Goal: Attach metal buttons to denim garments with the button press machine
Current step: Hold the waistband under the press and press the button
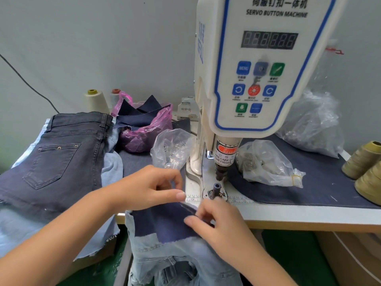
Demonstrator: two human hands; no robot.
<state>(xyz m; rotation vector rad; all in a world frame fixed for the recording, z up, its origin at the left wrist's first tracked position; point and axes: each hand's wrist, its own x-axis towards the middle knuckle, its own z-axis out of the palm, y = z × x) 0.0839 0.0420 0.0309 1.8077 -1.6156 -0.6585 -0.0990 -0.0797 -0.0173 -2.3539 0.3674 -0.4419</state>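
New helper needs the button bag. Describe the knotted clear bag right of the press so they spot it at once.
Start at the white button machine and drop to its press head. Just right of it, on the dark cloth, lies a small clear bag of metal parts. Unlike the bigger bag behind, a yellow band ties its neck.

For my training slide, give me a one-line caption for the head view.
Both hands, left hand and right hand, pinch a denim garment at the button machine's die.
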